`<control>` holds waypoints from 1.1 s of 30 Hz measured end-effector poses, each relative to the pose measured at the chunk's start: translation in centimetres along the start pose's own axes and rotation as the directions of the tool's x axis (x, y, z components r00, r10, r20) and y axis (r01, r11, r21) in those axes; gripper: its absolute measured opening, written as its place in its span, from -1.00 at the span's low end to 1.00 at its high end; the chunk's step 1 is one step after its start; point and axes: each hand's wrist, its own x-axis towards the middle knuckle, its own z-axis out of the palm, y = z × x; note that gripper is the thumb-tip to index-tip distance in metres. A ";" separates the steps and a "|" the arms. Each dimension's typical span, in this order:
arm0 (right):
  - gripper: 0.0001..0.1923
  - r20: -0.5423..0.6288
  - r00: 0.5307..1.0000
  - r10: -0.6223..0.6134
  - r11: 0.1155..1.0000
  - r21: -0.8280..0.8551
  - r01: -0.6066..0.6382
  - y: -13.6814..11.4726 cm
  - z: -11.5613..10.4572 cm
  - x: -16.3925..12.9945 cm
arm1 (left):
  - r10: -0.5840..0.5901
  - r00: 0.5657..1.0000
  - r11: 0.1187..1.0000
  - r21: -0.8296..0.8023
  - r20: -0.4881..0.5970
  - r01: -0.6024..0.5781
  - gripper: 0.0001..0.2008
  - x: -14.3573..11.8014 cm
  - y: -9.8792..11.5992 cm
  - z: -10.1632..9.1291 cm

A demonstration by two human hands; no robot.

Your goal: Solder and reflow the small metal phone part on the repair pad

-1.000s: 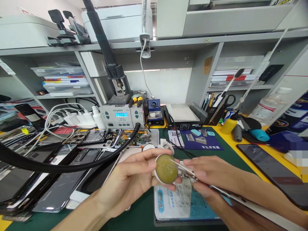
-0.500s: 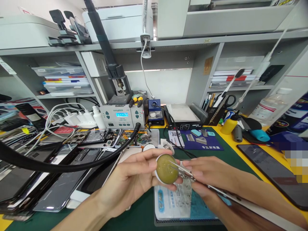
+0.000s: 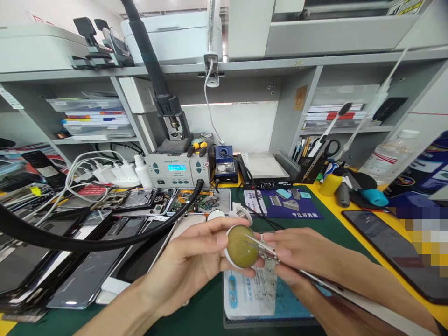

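Left hand (image 3: 191,263) clamped around small round white tub (image 3: 242,246), held up above the table (image 3: 203,312), tilted toward camera; tub filled with yellow-green paste, surface smeared. Right hand (image 3: 297,254) pinched shut on metal tweezers (image 3: 261,246), tips dipped into the paste. Below the hands: blue-white packet (image 3: 252,294) lying on green mat. Behind: metal tray (image 3: 199,201) holding circuit boards and small parts, hot-air station (image 3: 178,169) with lit display, black pen holder (image 3: 310,163) stuffed with scissors and tools, yellow bottle (image 3: 328,183). Left side: dismantled phones (image 3: 87,270) stacked, black hose (image 3: 105,241) across them. Phone (image 3: 395,249) lying right
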 end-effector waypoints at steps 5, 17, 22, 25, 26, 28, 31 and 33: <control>-0.72 0.035 0.999 -0.025 1.000 0.000 0.025 0.5 -0.3 -0.4 | 0.004 1.000 1.000 -0.007 0.023 -0.004 -0.66 0.0 0.1 0.1; -0.71 0.019 1.000 -0.012 1.000 -0.027 0.013 0.6 -0.3 -0.7 | 0.013 1.000 1.000 -0.019 0.022 -0.013 -0.66 0.1 0.1 -0.1; -0.76 -0.047 0.998 0.034 0.999 -0.036 -0.036 0.2 -0.1 -0.2 | 0.010 1.000 1.000 -0.007 0.006 -0.010 -0.66 0.0 0.2 0.1; -0.81 -0.109 0.993 0.039 0.999 -0.002 -0.039 -0.2 0.1 0.1 | 0.006 1.000 1.000 -0.007 0.009 -0.006 -0.65 0.1 0.2 0.1; -0.81 -0.116 0.993 0.038 0.999 0.004 -0.038 -0.3 0.1 0.2 | 0.006 1.000 1.000 -0.004 0.009 -0.006 -0.65 0.1 0.2 0.1; -0.80 -0.115 0.993 0.033 0.999 0.013 -0.032 -0.5 0.2 0.5 | 0.008 1.000 1.000 -0.003 0.005 -0.008 -0.66 0.1 0.2 0.1; -0.78 -0.106 0.994 0.025 0.999 0.023 -0.023 -0.6 0.2 0.6 | 0.006 1.000 1.000 0.002 0.008 -0.006 -0.67 0.0 0.2 0.1; -0.77 -0.105 0.994 0.027 0.999 0.033 -0.024 -0.6 0.2 0.6 | 0.003 1.000 1.000 0.004 0.008 -0.003 -0.67 0.0 0.1 0.0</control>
